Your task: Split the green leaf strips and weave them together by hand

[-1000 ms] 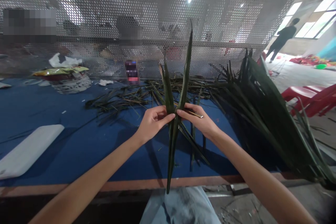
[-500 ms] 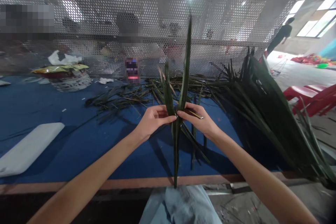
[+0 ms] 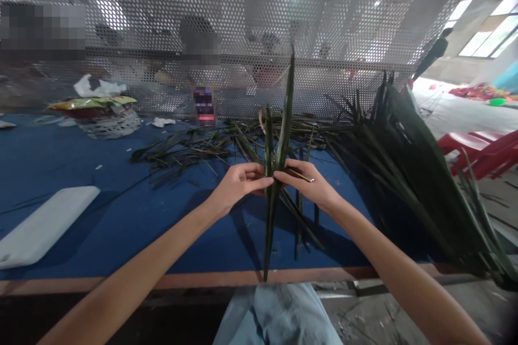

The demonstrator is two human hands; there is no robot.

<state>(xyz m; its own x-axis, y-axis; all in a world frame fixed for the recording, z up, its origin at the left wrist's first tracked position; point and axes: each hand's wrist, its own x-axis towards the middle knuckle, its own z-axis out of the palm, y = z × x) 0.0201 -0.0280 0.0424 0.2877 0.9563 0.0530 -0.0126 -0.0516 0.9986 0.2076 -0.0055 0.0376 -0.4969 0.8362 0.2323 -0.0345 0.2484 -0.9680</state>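
I hold a long dark green palm leaf (image 3: 279, 135) upright over the blue table (image 3: 121, 215). My left hand (image 3: 237, 186) pinches it at mid-height from the left. My right hand (image 3: 309, 183) pinches the same spot from the right, fingers closed, a thin pale stick showing along its index finger. The leaf splits into two blades above my fingers. The left blade is shorter and curls at its tip. The lower end reaches the table's front edge above my lap.
Loose leaf strips (image 3: 202, 145) lie scattered behind my hands. A big bundle of palm leaves (image 3: 413, 172) leans at the right. A white foam slab (image 3: 40, 223) lies left, a basket with wrappers (image 3: 105, 116) far left. A perforated metal screen (image 3: 243, 38) backs the table. Red chairs (image 3: 481, 151) stand right.
The leaf's left blade has been drawn down and now stands shorter, with its tip curling. Both hands stay pinched at the same spot.
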